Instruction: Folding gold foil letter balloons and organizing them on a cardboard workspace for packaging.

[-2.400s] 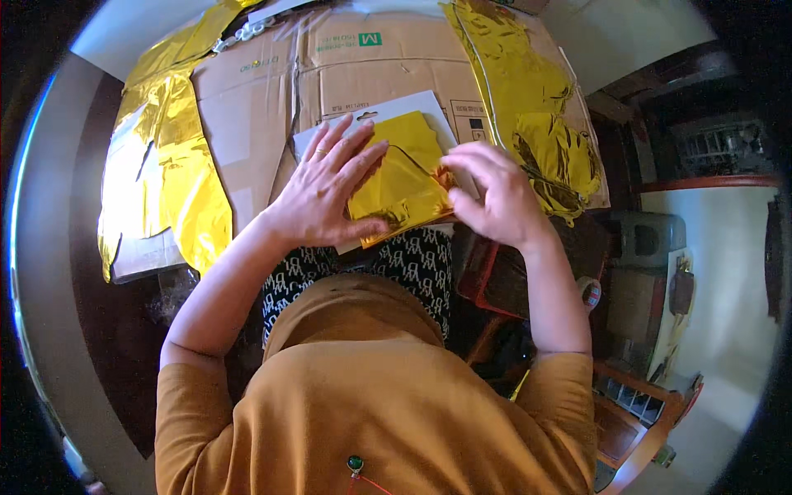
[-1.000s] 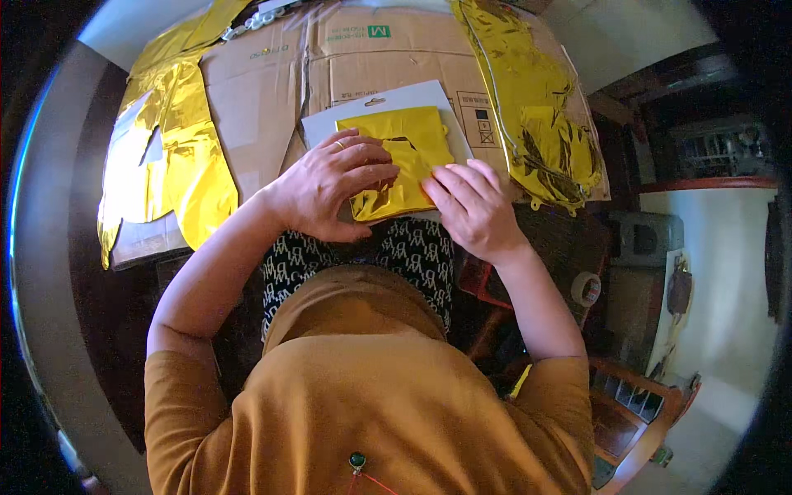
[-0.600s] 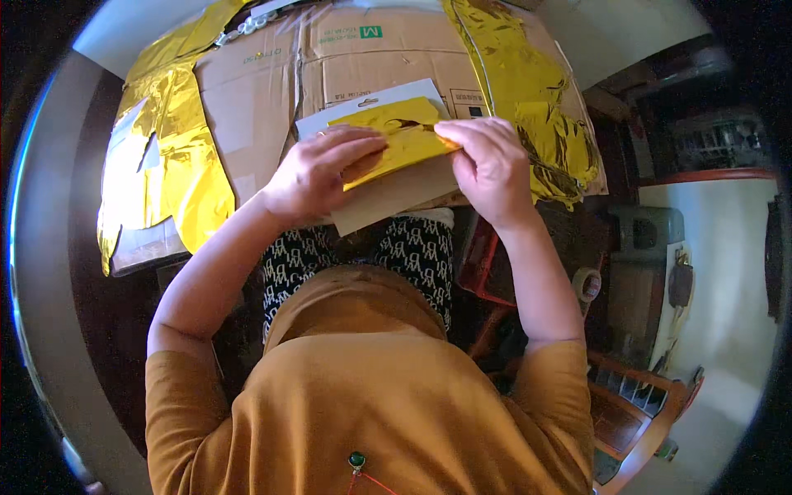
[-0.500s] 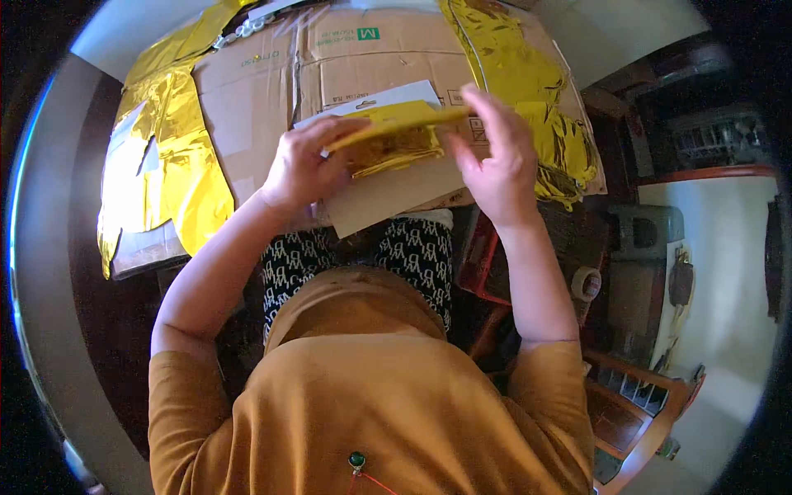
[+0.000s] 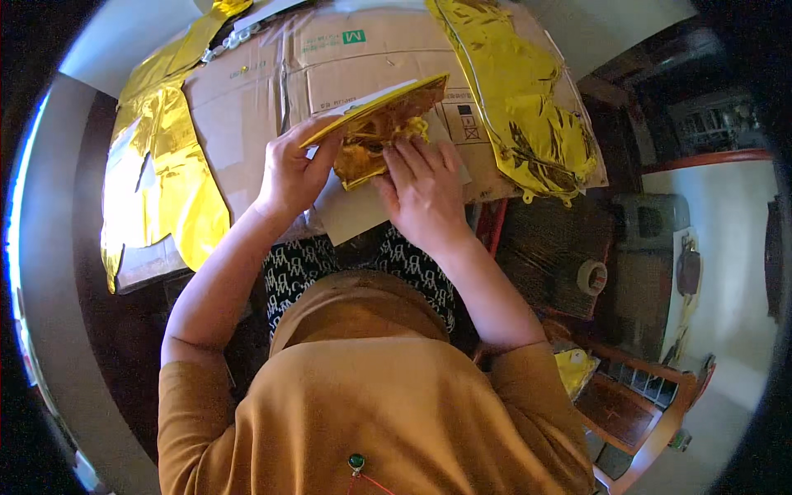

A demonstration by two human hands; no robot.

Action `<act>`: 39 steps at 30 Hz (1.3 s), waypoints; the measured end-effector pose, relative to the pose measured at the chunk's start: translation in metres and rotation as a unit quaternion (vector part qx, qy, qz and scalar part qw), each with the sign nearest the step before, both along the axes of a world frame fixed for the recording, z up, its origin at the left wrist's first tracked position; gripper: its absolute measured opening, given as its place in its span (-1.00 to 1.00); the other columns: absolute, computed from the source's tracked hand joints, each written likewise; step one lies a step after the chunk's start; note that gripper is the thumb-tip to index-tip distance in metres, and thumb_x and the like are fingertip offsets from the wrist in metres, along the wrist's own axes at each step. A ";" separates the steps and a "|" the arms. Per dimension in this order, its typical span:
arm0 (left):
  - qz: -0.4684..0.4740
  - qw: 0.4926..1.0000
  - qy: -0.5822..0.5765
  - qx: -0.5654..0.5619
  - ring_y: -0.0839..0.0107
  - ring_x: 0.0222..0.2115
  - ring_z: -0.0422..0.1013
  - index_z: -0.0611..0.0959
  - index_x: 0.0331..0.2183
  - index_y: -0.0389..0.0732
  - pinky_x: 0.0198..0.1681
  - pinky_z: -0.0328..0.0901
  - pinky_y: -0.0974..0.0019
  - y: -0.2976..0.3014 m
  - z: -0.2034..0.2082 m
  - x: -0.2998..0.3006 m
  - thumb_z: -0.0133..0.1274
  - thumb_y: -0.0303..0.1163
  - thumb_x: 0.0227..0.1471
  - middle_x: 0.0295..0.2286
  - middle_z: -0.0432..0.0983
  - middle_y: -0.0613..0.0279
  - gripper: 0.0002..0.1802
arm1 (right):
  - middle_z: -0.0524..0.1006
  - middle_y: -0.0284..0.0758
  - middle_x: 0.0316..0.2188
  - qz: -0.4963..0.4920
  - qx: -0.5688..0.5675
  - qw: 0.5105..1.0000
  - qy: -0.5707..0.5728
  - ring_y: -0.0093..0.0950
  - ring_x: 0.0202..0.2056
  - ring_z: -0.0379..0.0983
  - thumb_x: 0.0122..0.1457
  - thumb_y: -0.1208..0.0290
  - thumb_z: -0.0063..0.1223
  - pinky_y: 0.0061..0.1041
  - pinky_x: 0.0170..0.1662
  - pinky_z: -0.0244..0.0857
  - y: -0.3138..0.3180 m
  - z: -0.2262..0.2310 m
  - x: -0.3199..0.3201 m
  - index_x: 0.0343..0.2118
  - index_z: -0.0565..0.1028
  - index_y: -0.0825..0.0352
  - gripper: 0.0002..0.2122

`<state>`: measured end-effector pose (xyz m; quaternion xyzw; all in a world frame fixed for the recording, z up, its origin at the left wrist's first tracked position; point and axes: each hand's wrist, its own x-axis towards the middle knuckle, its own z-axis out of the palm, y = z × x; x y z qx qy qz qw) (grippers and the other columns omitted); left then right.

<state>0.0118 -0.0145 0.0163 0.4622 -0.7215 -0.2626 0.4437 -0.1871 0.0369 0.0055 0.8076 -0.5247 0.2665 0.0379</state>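
Showing, upper centre of frame, folded gold foil [image 5: 373, 125] just tilted up over pale card [image 5: 356, 213]; gripped at left edge by left hand [image 5: 290, 169], newly reached into by right hand [image 5: 424, 186] (whether pinching, cannot tell), apparently leaving inner layers accessible

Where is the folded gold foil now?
In the head view's upper middle, the folded gold foil is tilted over the pale card, with the left hand at its left end and the right hand at its lower right.
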 end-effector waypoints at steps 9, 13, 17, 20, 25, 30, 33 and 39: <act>-0.017 0.999 -0.011 -0.046 0.18 -0.34 0.59 0.66 -0.19 -0.29 -0.23 0.42 0.27 -0.002 -0.010 0.003 0.10 -0.54 0.09 -0.35 0.62 -0.01 -0.80 | 0.49 -0.08 0.01 0.026 0.007 0.999 -0.017 -0.17 0.08 0.37 0.12 0.25 0.14 -0.04 0.21 0.06 -0.004 -0.011 -0.003 -0.03 0.49 0.40 -0.60; -0.024 0.999 0.002 -0.039 0.18 -0.35 0.58 0.66 -0.19 -0.30 -0.24 0.42 0.28 -0.001 -0.010 0.003 0.10 -0.55 0.09 -0.36 0.62 -0.01 -0.80 | 0.45 0.01 0.02 -0.020 -0.019 0.999 -0.029 -0.05 0.09 0.33 0.10 0.23 0.15 0.02 0.23 0.02 -0.003 -0.006 -0.003 0.00 0.47 0.43 -0.54; -0.027 0.999 0.004 -0.033 0.18 -0.37 0.58 0.65 -0.19 -0.30 -0.25 0.42 0.28 -0.001 -0.009 0.002 0.11 -0.55 0.09 -0.37 0.61 0.00 -0.80 | 0.44 0.06 0.02 -0.054 -0.023 0.998 0.016 0.02 0.10 0.29 0.10 0.21 0.16 0.09 0.25 -0.02 -0.002 -0.008 -0.002 0.02 0.46 0.45 -0.51; -0.022 0.999 -0.007 -0.039 0.19 -0.37 0.57 0.65 -0.19 -0.29 -0.26 0.41 0.28 -0.001 -0.008 0.001 0.11 -0.55 0.08 -0.38 0.60 0.01 -0.80 | 0.44 0.04 0.02 -0.036 -0.004 0.999 0.003 -0.01 0.12 0.28 0.12 0.20 0.15 0.11 0.26 -0.04 -0.002 -0.010 0.000 0.03 0.45 0.46 -0.50; -0.019 0.998 -0.005 -0.059 0.18 -0.35 0.57 0.65 -0.20 -0.30 -0.25 0.41 0.28 -0.002 -0.011 0.000 0.11 -0.56 0.08 -0.37 0.60 0.01 -0.81 | 0.45 -0.01 0.04 -0.012 -0.003 1.000 -0.016 -0.07 0.14 0.27 0.13 0.19 0.15 0.10 0.27 -0.07 -0.008 -0.014 -0.003 0.08 0.41 0.44 -0.47; -0.023 0.999 -0.005 -0.038 0.16 -0.34 0.57 0.65 -0.20 -0.29 -0.24 0.41 0.28 0.000 -0.009 0.001 0.11 -0.55 0.09 -0.35 0.61 0.00 -0.81 | 0.48 -0.05 -0.01 -0.022 -0.016 0.998 -0.063 -0.07 0.11 0.31 0.11 0.18 0.19 0.04 0.28 -0.06 -0.013 -0.011 -0.008 0.12 0.39 0.41 -0.43; -0.016 0.999 -0.016 -0.046 0.15 -0.33 0.58 0.65 -0.20 -0.29 -0.24 0.42 0.28 0.001 -0.009 0.001 0.11 -0.54 0.09 -0.35 0.61 0.00 -0.81 | 0.51 -0.07 -0.06 -0.047 -0.033 0.997 -0.043 -0.07 0.06 0.35 0.07 0.16 0.23 0.01 0.25 -0.01 -0.015 -0.008 -0.008 0.12 0.39 0.39 -0.41; -0.010 0.999 -0.030 -0.035 0.13 -0.34 0.57 0.65 -0.19 -0.29 -0.23 0.41 0.28 0.000 -0.004 0.000 0.10 -0.54 0.08 -0.35 0.60 -0.01 -0.80 | 0.52 -0.10 -0.16 -0.099 -0.020 0.994 -0.033 -0.11 -0.03 0.39 -0.01 0.17 0.28 -0.04 0.18 0.08 -0.019 -0.012 -0.003 -0.05 0.50 0.36 -0.50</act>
